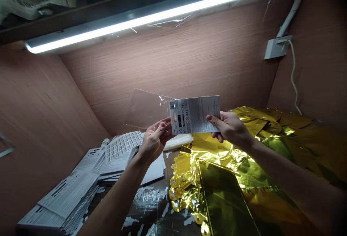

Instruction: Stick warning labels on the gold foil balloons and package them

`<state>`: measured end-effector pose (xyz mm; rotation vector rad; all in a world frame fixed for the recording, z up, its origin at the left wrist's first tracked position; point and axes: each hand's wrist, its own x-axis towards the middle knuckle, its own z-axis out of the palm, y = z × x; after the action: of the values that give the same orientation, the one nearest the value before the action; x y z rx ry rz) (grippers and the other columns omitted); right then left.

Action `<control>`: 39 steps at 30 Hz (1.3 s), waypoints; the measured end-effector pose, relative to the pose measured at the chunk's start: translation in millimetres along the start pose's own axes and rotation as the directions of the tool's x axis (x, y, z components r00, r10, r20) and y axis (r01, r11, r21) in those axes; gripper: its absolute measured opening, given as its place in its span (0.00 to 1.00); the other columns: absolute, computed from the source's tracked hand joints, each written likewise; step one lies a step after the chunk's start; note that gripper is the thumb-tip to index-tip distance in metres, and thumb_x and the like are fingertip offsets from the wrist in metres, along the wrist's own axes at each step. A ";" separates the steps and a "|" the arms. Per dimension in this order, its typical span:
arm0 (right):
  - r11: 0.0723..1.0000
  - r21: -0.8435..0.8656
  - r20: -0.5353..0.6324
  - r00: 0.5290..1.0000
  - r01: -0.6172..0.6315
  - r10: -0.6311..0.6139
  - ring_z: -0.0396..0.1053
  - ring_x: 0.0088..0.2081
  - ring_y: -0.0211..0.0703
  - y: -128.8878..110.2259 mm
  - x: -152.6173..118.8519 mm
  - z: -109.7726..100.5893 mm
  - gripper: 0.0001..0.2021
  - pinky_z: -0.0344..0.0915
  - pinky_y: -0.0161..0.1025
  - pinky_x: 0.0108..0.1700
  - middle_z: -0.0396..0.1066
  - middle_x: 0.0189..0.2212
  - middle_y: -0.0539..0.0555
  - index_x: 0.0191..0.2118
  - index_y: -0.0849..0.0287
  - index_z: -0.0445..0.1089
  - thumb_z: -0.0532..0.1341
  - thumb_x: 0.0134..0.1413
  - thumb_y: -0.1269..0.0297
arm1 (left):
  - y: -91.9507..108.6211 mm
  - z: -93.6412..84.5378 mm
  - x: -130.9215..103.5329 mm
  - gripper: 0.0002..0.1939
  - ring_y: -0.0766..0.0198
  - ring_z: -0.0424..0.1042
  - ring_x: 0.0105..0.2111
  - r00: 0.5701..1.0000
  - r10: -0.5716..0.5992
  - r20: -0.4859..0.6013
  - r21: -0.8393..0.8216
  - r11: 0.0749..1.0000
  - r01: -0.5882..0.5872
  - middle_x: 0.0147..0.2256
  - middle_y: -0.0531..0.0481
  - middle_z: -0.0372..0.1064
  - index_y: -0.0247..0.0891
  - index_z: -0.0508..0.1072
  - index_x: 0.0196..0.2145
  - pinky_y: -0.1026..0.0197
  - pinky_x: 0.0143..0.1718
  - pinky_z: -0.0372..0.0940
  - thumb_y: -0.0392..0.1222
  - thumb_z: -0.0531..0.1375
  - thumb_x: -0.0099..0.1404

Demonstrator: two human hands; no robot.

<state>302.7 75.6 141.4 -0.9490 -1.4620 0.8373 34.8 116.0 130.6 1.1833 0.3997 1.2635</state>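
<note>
My right hand [231, 125] grips a printed card [195, 115] by its right end, thumb on the face. Small text, a barcode and symbols cover the card, with a hang hole near its left edge. In my left hand [155, 139], fingers pinched, is a clear plastic bag [146, 107] with serrated edges, spreading out to the upper left. The card's left end meets the bag beside my left fingertips. I cannot tell whether that end is inside the bag. Both hands are raised above the table.
Shiny gold foil pieces [225, 192] cover the right side. Stacks of printed cards [67, 192] and a sticker sheet [123, 145] lie at left. Small white scraps [166, 210] litter the dark table. A light tube [168, 15] hangs overhead; a corded socket [278, 47] is at right.
</note>
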 end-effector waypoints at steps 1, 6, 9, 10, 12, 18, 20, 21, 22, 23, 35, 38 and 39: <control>1.000 -0.005 -0.017 1.000 0.005 -0.005 0.63 0.13 0.34 0.5 -0.5 -0.3 0.25 0.55 0.30 0.13 0.71 0.16 0.53 0.27 0.58 0.63 0.67 0.56 0.40 | -0.7 0.0 -0.3 0.15 0.55 0.83 0.41 1.000 0.000 0.002 -0.008 1.000 0.001 0.47 0.35 0.80 0.30 0.79 0.51 0.53 0.46 0.79 0.41 0.65 0.71; 0.999 0.029 -0.078 0.997 -0.013 0.015 0.64 0.14 0.34 9.2 -8.5 10.9 0.24 0.56 0.29 0.14 0.70 0.16 0.51 0.30 0.59 0.67 0.66 0.59 0.41 | -9.0 8.7 -3.9 0.14 0.53 0.82 0.44 0.999 0.007 -0.048 -0.046 0.999 -0.010 0.44 0.38 0.81 0.31 0.80 0.49 0.48 0.55 0.75 0.42 0.67 0.69; 0.998 0.059 -0.087 0.996 -0.008 0.013 0.63 0.13 0.33 14.2 -13.3 21.7 0.24 0.56 0.29 0.14 0.71 0.17 0.51 0.30 0.60 0.67 0.65 0.60 0.41 | -13.9 16.8 -6.6 0.17 0.50 0.80 0.49 0.998 0.029 -0.053 -0.029 0.999 -0.030 0.45 0.38 0.81 0.31 0.80 0.48 0.46 0.58 0.72 0.44 0.70 0.65; 0.998 0.066 -0.081 0.997 -0.006 0.011 0.63 0.13 0.33 15.2 -14.2 24.7 0.24 0.56 0.29 0.14 0.71 0.17 0.51 0.30 0.60 0.67 0.65 0.60 0.41 | -14.9 18.8 -7.3 0.17 0.50 0.79 0.49 0.998 0.036 -0.052 -0.021 0.999 -0.038 0.46 0.39 0.80 0.32 0.80 0.47 0.46 0.58 0.72 0.45 0.71 0.64; 0.997 0.076 -0.065 0.998 -0.007 0.012 0.63 0.13 0.33 16.2 -15.5 29.4 0.24 0.56 0.30 0.14 0.71 0.17 0.51 0.30 0.60 0.67 0.65 0.60 0.41 | -16.1 21.3 -7.7 0.18 0.50 0.79 0.49 0.997 0.052 -0.060 -0.028 0.998 -0.054 0.48 0.39 0.80 0.32 0.80 0.47 0.48 0.57 0.72 0.44 0.72 0.63; 0.994 0.100 0.003 0.999 -0.044 0.044 0.65 0.15 0.35 21.4 -22.4 43.4 0.25 0.58 0.32 0.16 0.73 0.19 0.54 0.29 0.60 0.68 0.64 0.61 0.40 | -18.9 24.8 -5.1 0.10 0.63 0.80 0.47 0.953 -0.020 -0.304 -0.279 0.958 -0.069 0.47 0.45 0.81 0.36 0.81 0.45 0.61 0.52 0.73 0.31 0.67 0.65; 0.992 0.107 0.026 0.998 -0.060 0.058 0.66 0.16 0.37 24.9 -25.5 49.0 0.25 0.60 0.34 0.18 0.73 0.19 0.55 0.29 0.60 0.68 0.63 0.62 0.39 | -22.9 27.8 -6.1 0.09 0.64 0.80 0.46 0.944 -0.027 -0.328 -0.321 0.943 -0.084 0.46 0.45 0.82 0.35 0.81 0.44 0.63 0.52 0.73 0.29 0.66 0.67; 0.992 0.108 0.031 0.998 -0.066 0.063 0.67 0.16 0.38 26.8 -26.7 51.3 0.26 0.61 0.34 0.19 0.74 0.20 0.55 0.29 0.60 0.69 0.62 0.62 0.39 | -25.5 29.4 -7.1 0.08 0.64 0.80 0.46 0.949 -0.022 -0.314 -0.323 0.942 -0.085 0.45 0.44 0.82 0.34 0.81 0.44 0.62 0.53 0.73 0.30 0.66 0.67; 0.992 0.106 0.035 0.997 -0.069 0.066 0.67 0.17 0.38 28.8 -27.6 53.3 0.26 0.62 0.35 0.19 0.74 0.20 0.55 0.30 0.60 0.69 0.62 0.62 0.39 | -28.3 30.9 -8.4 0.07 0.63 0.81 0.46 0.957 -0.018 -0.290 -0.317 0.945 -0.078 0.45 0.43 0.82 0.33 0.81 0.43 0.61 0.54 0.73 0.31 0.66 0.67; 0.993 0.098 0.043 0.997 -0.070 0.066 0.68 0.18 0.39 30.7 -28.2 54.7 0.25 0.62 0.36 0.20 0.74 0.21 0.55 0.30 0.59 0.69 0.61 0.63 0.39 | -30.9 32.1 -9.9 0.07 0.62 0.81 0.46 0.964 -0.015 -0.264 -0.306 0.949 -0.069 0.44 0.43 0.82 0.32 0.81 0.43 0.59 0.56 0.72 0.32 0.67 0.66; 0.987 -0.128 0.287 0.957 0.095 -0.054 0.69 0.32 0.44 19.7 -31.8 50.0 0.24 0.67 0.41 0.35 0.73 0.31 0.55 0.34 0.58 0.69 0.51 0.71 0.43 | -22.8 31.1 -8.5 0.16 0.53 0.80 0.48 0.895 -0.009 -0.447 -0.205 0.974 -0.092 0.43 0.41 0.82 0.30 0.82 0.41 0.51 0.56 0.74 0.39 0.76 0.56; 0.974 -0.196 0.201 0.977 0.117 -0.077 0.71 0.34 0.45 12.4 -27.1 42.9 0.18 0.68 0.41 0.38 0.74 0.33 0.54 0.38 0.58 0.71 0.56 0.70 0.48 | -17.9 24.4 -4.6 0.16 0.54 0.80 0.47 0.880 0.004 -0.474 -0.196 0.974 -0.110 0.44 0.39 0.82 0.28 0.81 0.39 0.53 0.55 0.75 0.38 0.76 0.55; 0.979 -0.181 0.165 0.984 0.094 -0.064 0.72 0.33 0.45 12.0 -25.6 41.7 0.17 0.69 0.41 0.37 0.74 0.32 0.54 0.39 0.58 0.72 0.58 0.69 0.49 | -18.1 23.5 -4.9 0.16 0.54 0.80 0.47 0.883 0.003 -0.470 -0.199 0.974 -0.109 0.44 0.39 0.82 0.28 0.81 0.39 0.52 0.55 0.75 0.38 0.76 0.55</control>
<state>263.2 57.9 115.6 -0.9743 -1.7298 0.7382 61.1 103.5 123.1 0.6958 0.5636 1.6037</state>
